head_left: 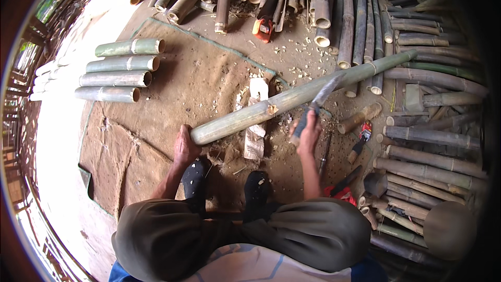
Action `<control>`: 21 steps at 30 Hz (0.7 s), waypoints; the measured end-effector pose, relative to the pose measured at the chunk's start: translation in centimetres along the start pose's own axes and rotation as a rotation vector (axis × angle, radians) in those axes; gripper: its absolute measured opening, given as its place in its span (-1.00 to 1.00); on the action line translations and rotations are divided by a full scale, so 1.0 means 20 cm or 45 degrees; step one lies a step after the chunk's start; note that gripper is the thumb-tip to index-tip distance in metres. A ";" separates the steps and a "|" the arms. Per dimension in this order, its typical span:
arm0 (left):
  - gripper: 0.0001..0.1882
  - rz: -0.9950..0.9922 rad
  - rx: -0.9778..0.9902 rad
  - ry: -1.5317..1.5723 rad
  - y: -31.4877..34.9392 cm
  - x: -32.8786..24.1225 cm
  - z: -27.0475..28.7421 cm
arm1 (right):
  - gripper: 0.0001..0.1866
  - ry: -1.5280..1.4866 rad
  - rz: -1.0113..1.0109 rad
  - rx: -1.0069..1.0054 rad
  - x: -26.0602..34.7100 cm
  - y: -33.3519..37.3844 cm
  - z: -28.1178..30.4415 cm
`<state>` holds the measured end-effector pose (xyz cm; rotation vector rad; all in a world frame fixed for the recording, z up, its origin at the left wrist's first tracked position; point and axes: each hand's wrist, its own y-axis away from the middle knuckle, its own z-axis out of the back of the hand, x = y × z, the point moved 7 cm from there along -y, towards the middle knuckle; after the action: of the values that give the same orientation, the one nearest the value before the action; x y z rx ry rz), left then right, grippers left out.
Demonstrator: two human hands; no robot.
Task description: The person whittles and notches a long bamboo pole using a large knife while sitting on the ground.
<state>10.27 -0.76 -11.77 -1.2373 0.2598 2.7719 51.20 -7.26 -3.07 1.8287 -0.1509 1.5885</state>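
The left hand (183, 146) grips the bamboo pole (297, 96) at centre frame, the right hand (309, 131) clenches a blade (324, 91) over the wooden block (255, 136); best to chop well clear of fingers.

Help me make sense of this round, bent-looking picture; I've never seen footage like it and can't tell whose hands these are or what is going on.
The camera sits on a person's head and looks down, so you see their own knees, feet and arms; its wide lens bends straight edges. The left hand grips the near end of a long green bamboo pole, which rests across a wooden chopping block. The right hand holds a big knife with its blade at the pole. The ground is a brown mat strewn with chips. Four short cut bamboo sections lie in a row on the left; many more bamboo poles are piled on the right and top.
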 end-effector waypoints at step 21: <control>-0.39 -0.035 -0.050 0.051 0.00 0.02 0.01 | -0.60 -0.076 0.067 -0.087 -0.01 -0.05 0.06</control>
<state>9.88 -0.72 -11.96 -1.2962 0.1908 2.7441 52.73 -7.25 -3.60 1.8336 -0.2797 1.5461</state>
